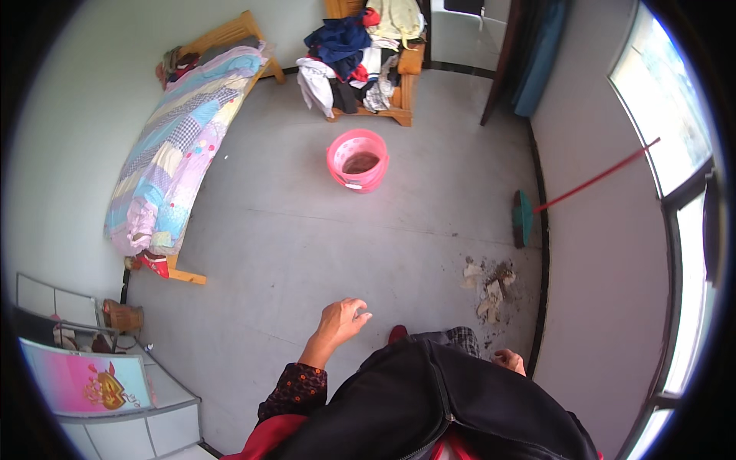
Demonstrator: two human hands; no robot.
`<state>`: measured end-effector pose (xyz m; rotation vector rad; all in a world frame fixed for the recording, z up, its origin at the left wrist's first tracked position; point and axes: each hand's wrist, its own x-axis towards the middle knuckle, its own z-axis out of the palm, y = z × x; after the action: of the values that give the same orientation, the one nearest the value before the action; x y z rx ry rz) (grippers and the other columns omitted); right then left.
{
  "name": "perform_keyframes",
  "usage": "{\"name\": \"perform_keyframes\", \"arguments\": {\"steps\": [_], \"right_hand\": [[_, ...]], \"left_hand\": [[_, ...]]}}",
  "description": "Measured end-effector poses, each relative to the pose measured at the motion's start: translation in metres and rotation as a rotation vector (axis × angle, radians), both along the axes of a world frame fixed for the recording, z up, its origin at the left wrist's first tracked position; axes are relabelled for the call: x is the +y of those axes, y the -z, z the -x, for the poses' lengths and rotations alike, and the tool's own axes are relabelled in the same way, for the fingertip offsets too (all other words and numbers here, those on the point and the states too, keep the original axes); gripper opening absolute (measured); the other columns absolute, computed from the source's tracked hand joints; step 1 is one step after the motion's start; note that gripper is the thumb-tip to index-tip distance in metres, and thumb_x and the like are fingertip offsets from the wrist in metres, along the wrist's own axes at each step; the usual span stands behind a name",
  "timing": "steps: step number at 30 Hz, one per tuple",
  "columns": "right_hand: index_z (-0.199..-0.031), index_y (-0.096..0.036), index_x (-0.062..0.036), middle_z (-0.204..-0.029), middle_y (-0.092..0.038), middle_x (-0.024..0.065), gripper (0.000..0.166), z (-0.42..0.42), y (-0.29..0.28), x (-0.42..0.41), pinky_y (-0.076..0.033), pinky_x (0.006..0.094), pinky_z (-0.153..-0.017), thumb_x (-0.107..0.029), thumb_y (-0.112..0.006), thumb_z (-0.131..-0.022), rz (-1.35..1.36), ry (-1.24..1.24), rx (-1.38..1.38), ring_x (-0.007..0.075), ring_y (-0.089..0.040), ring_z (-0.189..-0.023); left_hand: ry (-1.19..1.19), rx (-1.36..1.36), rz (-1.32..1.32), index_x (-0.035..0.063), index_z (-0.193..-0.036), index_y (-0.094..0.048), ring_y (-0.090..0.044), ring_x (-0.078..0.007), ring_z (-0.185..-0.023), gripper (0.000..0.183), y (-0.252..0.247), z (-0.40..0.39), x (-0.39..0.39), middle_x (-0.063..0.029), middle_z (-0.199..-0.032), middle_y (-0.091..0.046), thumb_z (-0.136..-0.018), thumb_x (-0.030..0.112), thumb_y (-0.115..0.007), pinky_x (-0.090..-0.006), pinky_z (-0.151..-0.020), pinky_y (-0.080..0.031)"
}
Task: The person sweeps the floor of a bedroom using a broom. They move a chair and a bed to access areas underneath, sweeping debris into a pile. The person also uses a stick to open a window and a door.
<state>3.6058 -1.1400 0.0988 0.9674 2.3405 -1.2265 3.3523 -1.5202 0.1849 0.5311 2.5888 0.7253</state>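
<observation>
My left hand [343,320] is held out over the grey floor [276,247], with bent fingers, the thumb apart from them and nothing in its grasp. Low beside my right side is my right hand [509,361], partly covered by my black jacket [397,397]; whether it holds anything is unclear. Close to it lies a pile of dirt and torn paper scraps [492,293]. Farther ahead a pink plastic bucket [372,183] stands upright, with brownish dark contents at its bottom. Against the right wall leans a broom [523,218] with a green head and red handle.
A wooden bed [184,144] with patchwork bedding runs along the left wall. Clothes [339,49] are heaped on a wooden chair [405,95] near the doorway [466,43]. At lower left stand a tiled counter [172,397] and a brown basket [122,316]. Windows [661,103] line the right.
</observation>
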Motion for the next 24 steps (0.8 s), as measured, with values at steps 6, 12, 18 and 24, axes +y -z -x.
{"name": "perform_keyframes", "arguments": {"steps": [6,12,18,24], "right_hand": [[-0.089,-0.064,-0.0022,-0.071,-0.064,0.0170,0.022,0.041,0.055,0.075,-0.051,0.0375,-0.063,-0.016,-0.064,-0.072,-0.218,-0.071,0.093,0.0299,-0.064,-0.067],[-0.110,-0.053,-0.0027,-0.088,-0.062,0.0200,0.041,0.183,0.045,0.188,-0.048,0.0467,-0.071,-0.021,-0.063,-0.074,-0.393,0.086,0.160,0.0381,-0.060,-0.083],[-0.110,-0.052,-0.0026,-0.092,-0.063,0.0181,0.045,0.308,0.038,0.362,-0.049,0.0430,-0.078,-0.023,-0.069,-0.074,-0.597,0.453,0.482,0.0357,-0.061,-0.087],[-0.124,-0.044,0.0075,-0.121,-0.053,0.0234,0.081,0.325,0.017,0.604,-0.042,0.0387,-0.095,-0.046,-0.074,-0.072,-0.736,0.926,0.183,0.0313,-0.052,-0.113]], "left_hand": [[0.008,0.015,-0.080,0.0059,-0.092,-0.063,-0.062,-0.0272,-0.076,0.026,0.005,0.056,0.034,-0.0109,-0.084,-0.064,-0.079,0.028,-0.066,-0.0379,-0.067,-0.048],[-0.144,0.025,-0.080,0.0030,-0.092,-0.064,-0.061,-0.0263,-0.067,0.023,0.009,0.109,0.057,-0.0142,-0.081,-0.064,-0.073,0.014,-0.070,-0.0349,-0.061,-0.049],[-0.317,-0.201,0.157,0.0010,-0.091,-0.065,-0.062,-0.0244,-0.063,0.029,0.009,0.167,0.111,-0.0141,-0.075,-0.065,-0.072,0.022,-0.072,-0.0342,-0.061,-0.050],[-0.388,-0.151,0.153,0.0023,-0.089,-0.066,-0.063,-0.0229,-0.064,0.025,-0.040,0.246,0.167,-0.0134,-0.073,-0.065,-0.073,0.021,-0.071,-0.0331,-0.061,-0.049]]}}
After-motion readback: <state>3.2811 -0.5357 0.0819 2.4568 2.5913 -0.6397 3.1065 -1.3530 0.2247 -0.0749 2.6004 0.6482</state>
